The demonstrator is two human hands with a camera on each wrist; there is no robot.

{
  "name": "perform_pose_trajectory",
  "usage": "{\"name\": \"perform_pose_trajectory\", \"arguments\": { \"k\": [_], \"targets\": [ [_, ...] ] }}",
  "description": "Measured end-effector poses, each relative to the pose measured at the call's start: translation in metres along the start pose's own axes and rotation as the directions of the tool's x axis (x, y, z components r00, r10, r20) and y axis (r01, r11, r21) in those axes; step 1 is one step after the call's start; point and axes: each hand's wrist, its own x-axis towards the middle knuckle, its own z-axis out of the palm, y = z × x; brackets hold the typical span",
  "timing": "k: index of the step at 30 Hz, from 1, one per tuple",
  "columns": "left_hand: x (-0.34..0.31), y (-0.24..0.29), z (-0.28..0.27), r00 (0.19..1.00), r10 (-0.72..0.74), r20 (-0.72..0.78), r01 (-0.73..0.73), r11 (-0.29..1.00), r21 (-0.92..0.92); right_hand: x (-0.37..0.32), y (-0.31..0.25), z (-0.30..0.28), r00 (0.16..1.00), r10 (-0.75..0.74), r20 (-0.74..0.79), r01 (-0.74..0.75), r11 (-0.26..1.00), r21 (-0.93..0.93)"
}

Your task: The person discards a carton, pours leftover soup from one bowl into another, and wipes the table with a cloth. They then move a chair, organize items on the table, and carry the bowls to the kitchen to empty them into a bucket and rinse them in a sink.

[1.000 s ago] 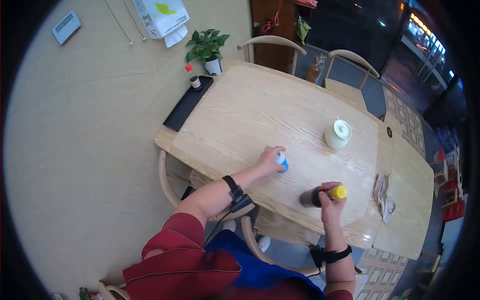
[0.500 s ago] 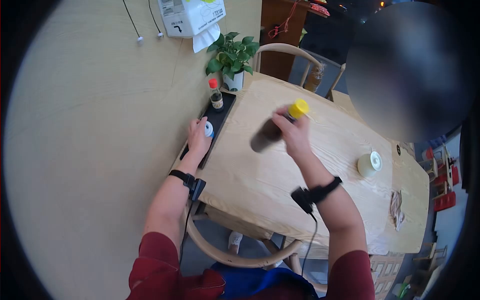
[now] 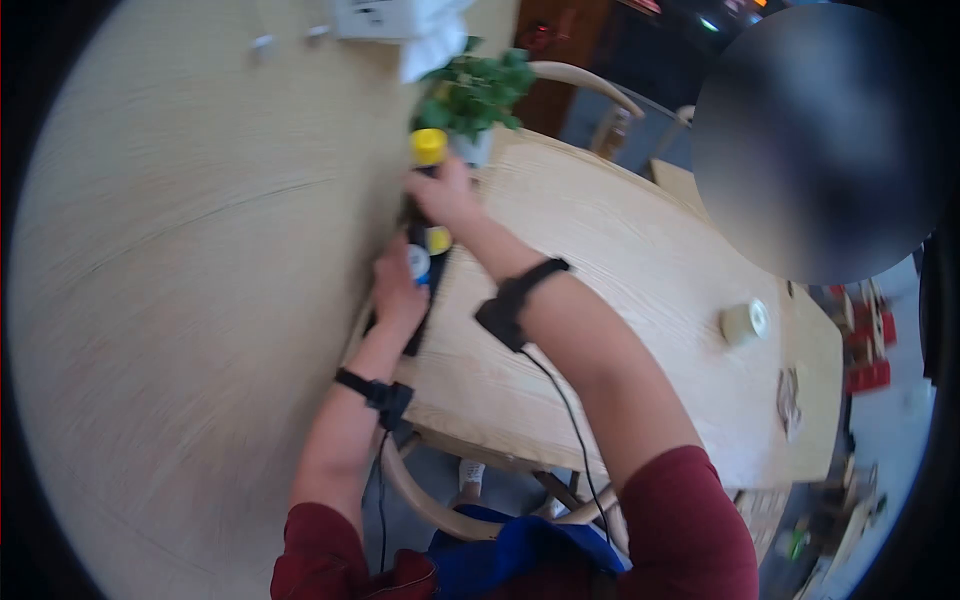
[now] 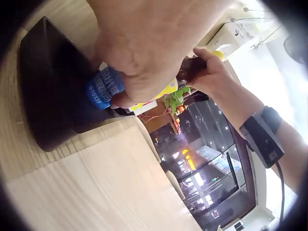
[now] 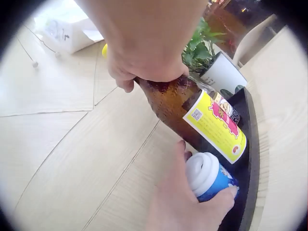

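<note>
My left hand grips a small blue shaker with a white lid, down in the long black tray along the wall side of the table. Just beyond it, my right hand holds a brown glass bottle round its neck, below the yellow cap. The bottle's yellow label faces the right wrist camera, and its lower end is at the tray beside the shaker. Behind it, a small dark bottle is partly hidden.
A potted plant stands past the tray's far end, below a tissue pack on the wall. On the right of the table are a pale lidded jar and a crumpled cloth. A chair is at the near edge.
The left hand carried the shaker from the tabletop to the tray and stayed there. The right hand brought the brown bottle leftward across the table to the tray.
</note>
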Motion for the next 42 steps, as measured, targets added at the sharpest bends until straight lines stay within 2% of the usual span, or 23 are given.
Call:
{"name": "perform_pose_trajectory", "arguments": {
  "k": [1,2,7,8,9,10,11,12,14,16,17,18,20,21,23,24,26,27,28,30,35,39,42],
  "targets": [
    [0.003,0.0,0.005,0.999,-0.031,0.023,0.032,0.997,-0.066,0.001,0.004,0.003,0.999,0.018,-0.03,-0.02,0.996,-0.087],
    [0.002,0.001,0.006,0.998,0.06,-0.022,-0.062,0.992,-0.114,0.001,0.01,0.002,0.998,0.022,-0.06,-0.028,0.994,-0.102],
    [0.0,0.0,0.01,0.998,0.036,-0.047,-0.036,0.999,-0.015,-0.007,0.002,0.011,0.996,0.084,-0.003,-0.084,0.989,-0.123],
    [0.003,0.004,0.003,0.999,-0.024,0.039,0.028,0.994,-0.104,-0.009,0.0,0.008,0.993,0.114,-0.035,-0.118,0.978,-0.175],
    [0.003,0.002,0.008,1.0,-0.001,0.01,0.003,0.985,-0.173,-0.015,-0.003,0.003,0.986,0.159,-0.048,-0.166,0.959,-0.23],
    [0.008,-0.008,0.02,0.999,0.002,0.046,0.015,0.926,-0.377,-0.017,0.013,-0.002,0.997,0.07,-0.015,-0.071,0.965,-0.253],
    [0.003,-0.001,0.01,0.991,0.126,-0.049,-0.132,0.984,-0.121,-0.023,0.025,-0.007,0.998,-0.015,-0.063,0.004,0.985,-0.171],
    [0.001,0.012,-0.004,0.995,0.041,0.087,-0.026,0.985,-0.17,-0.036,0.03,-0.015,0.991,-0.037,-0.125,0.025,0.995,-0.094],
    [-0.001,-0.021,0.022,0.995,0.089,-0.05,-0.09,0.996,-0.009,-0.068,0.029,-0.071,0.963,-0.22,-0.158,0.181,0.957,-0.227],
    [-0.002,-0.019,0.019,0.994,0.072,-0.084,-0.072,0.997,0.006,-0.104,0.049,-0.16,0.868,-0.428,-0.251,0.219,0.784,-0.581],
    [-0.003,-0.012,0.013,0.994,0.071,-0.085,-0.071,0.997,0.007,-0.119,0.06,-0.219,0.862,-0.375,-0.341,0.059,0.743,-0.667],
    [-0.005,-0.005,0.008,0.994,0.069,-0.085,-0.069,0.998,0.012,-0.133,0.072,-0.285,0.814,-0.432,-0.389,-0.064,0.599,-0.798],
    [-0.009,0.005,0.0,0.987,0.06,-0.151,-0.048,0.995,0.087,-0.171,0.071,-0.402,0.707,-0.423,-0.566,-0.429,0.38,-0.82],
    [-0.012,0.01,-0.003,0.986,0.067,-0.154,-0.052,0.994,0.096,-0.192,0.067,-0.445,0.674,-0.399,-0.622,-0.584,0.229,-0.779],
    [-0.025,0.018,-0.011,0.971,0.11,-0.213,-0.105,0.994,0.037,-0.225,0.05,-0.495,0.487,0.013,-0.873,-0.837,0.293,-0.463],
    [-0.031,0.023,-0.014,0.962,0.125,-0.245,-0.127,0.992,0.006,-0.239,0.056,-0.516,0.488,0.016,-0.873,-0.835,0.302,-0.461],
    [-0.048,0.037,-0.015,0.959,0.125,-0.255,-0.128,0.992,0.002,-0.259,0.091,-0.553,0.556,0.228,-0.799,-0.759,0.532,-0.376],
    [-0.057,0.04,-0.012,0.97,0.125,-0.209,-0.136,0.99,-0.04,-0.267,0.113,-0.568,0.595,0.329,-0.734,-0.672,0.705,-0.228],
    [-0.063,0.045,-0.009,0.979,0.126,-0.162,-0.14,0.987,-0.08,-0.266,0.101,-0.568,0.599,0.332,-0.729,-0.665,0.713,-0.222],
    [-0.071,0.054,-0.003,0.979,0.13,-0.156,-0.144,0.986,-0.083,-0.264,0.074,-0.562,0.493,0.647,-0.582,-0.812,0.582,-0.041],
    [-0.096,0.092,-0.004,0.987,0.134,-0.084,-0.147,0.976,-0.164,-0.256,0.068,-0.535,0.575,0.64,-0.51,-0.788,0.601,-0.136],
    [-0.112,0.118,-0.004,0.965,0.258,-0.034,-0.26,0.953,-0.157,-0.228,0.074,-0.463,0.64,0.671,-0.374,-0.757,0.634,-0.158],
    [-0.12,0.131,-0.012,0.976,0.211,0.044,-0.195,0.951,-0.24,-0.199,0.079,-0.397,0.735,0.593,-0.33,-0.672,0.702,-0.236]
  ]
}}
